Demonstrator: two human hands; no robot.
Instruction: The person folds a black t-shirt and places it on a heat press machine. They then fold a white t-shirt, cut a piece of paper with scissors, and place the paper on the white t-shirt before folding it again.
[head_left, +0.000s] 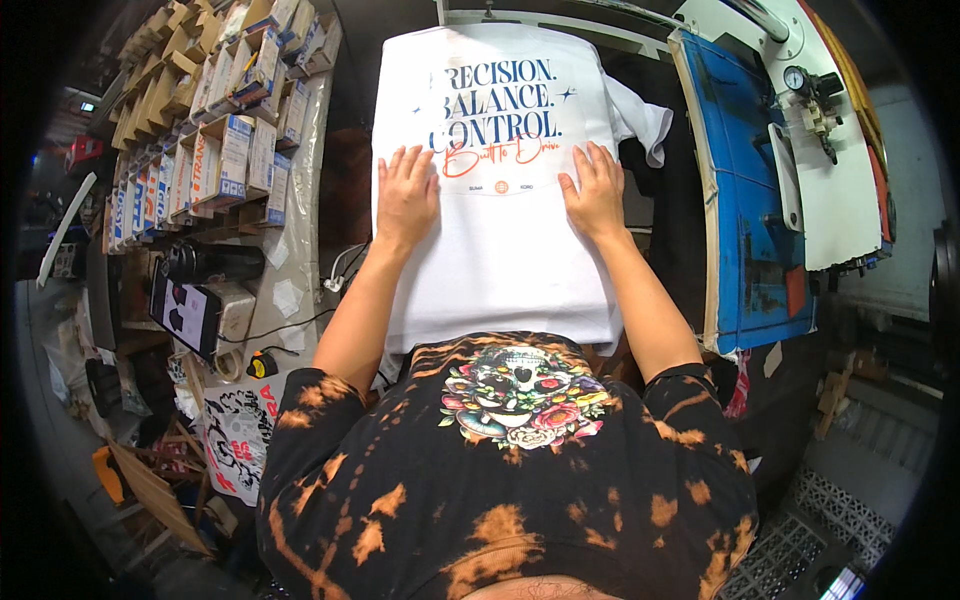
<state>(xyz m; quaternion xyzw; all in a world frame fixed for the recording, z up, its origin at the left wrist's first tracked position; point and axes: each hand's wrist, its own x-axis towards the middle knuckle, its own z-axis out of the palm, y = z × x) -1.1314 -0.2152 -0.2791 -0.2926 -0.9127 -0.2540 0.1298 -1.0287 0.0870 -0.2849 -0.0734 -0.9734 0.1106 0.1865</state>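
A white T-shirt (495, 255) is spread over a flat support in front of me, one sleeve (641, 120) hanging off its right side. Dark blue and orange lettering (499, 105) is printed across its upper part. A faint curved outline runs below the print; whether it is the edge of a clear film I cannot tell. My left hand (408, 195) rests palm down on the fabric at the lettering's lower left. On the opposite side, my right hand (595, 191) lies flat beside the orange script. Neither hand grips anything.
At right stands a blue padded platen (750, 187) of what looks like a heat press, with a pressure gauge (795, 77) behind it. The left-hand bench carries cardboard boxes (217, 150), a black bottle (214, 261), a tablet (184, 309) and a tape measure (262, 364). A cable crosses there.
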